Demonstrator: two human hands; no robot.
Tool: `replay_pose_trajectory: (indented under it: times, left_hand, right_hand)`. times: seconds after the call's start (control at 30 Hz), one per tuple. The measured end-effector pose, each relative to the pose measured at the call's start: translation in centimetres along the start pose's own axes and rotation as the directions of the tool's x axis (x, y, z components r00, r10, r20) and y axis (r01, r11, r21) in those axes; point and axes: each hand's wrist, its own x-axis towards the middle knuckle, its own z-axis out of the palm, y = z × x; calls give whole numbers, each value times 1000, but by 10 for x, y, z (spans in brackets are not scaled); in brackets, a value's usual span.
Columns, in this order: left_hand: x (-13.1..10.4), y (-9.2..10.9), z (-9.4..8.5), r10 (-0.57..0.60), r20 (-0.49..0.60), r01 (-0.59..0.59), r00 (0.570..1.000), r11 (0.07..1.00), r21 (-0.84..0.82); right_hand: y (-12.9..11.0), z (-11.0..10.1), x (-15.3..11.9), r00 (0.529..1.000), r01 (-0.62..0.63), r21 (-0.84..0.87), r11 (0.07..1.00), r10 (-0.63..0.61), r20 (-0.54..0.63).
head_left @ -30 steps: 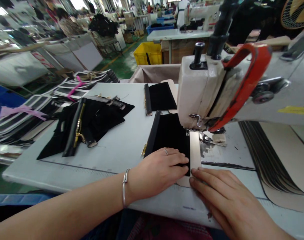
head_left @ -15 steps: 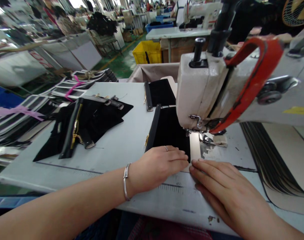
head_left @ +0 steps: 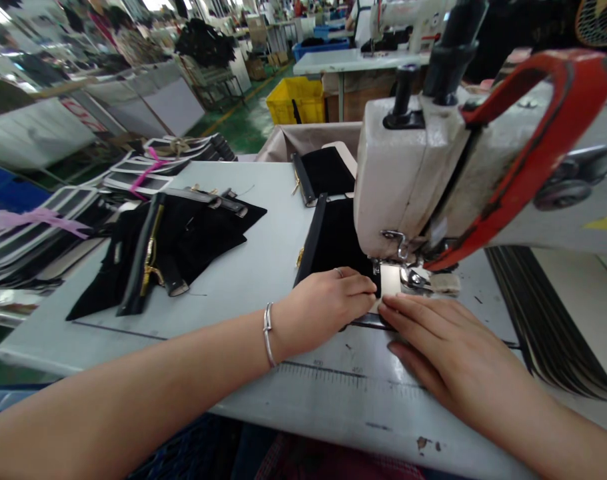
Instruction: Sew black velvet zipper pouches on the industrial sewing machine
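Observation:
A black fabric panel with a dark zipper band along its left side lies under the sewing machine head. A beige backing strip runs along the panel's right edge, beside the presser foot. My left hand rests on the panel's near part, fingers laid over it and pointing right; its thumb is hidden. My right hand lies with fingers stretched out, their tips on the near end of the backing strip and the thumb apart on the table. The fingertips of both hands almost meet.
Left on the table lies a pile of black zippered pieces. Behind the worked panel lies another black panel. Stacked beige-and-black panels stand right. Tied bundles sit far left. A red lever juts from the machine.
Both hands and the black panel have moved forward, away from me, under the machine head. A dark edge now shows at the panel's near end. The view has shifted slightly.

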Motion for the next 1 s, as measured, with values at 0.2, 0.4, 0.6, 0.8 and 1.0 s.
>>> replay_pose_trajectory:
  times: [0.2, 0.4, 0.6, 0.8, 1.0]
  left_hand:
    - [8, -12, 3, -35, 7, 36, 999, 998, -47]
    - [15, -22, 11, -90, -18, 88, 996, 994, -57]
    - [17, -30, 21, -118, -111, 114, 987, 993, -39]
    - [17, -29, 24, -109, -144, 107, 984, 994, -16]
    - [18, -32, 25, -133, -215, 126, 968, 991, -44]
  right_hand:
    - [8, 2, 8, 1000, -21, -44, 999, 21, 12]
    - [11, 7, 12, 999, -34, -76, 997, 34, -11]
    - [10, 9, 15, 999, -49, -100, 994, 48, -13]
    - [13, 14, 15, 999, -38, -116, 993, 35, -28]
    - [1, 3, 16, 999, -36, -76, 996, 33, -38]
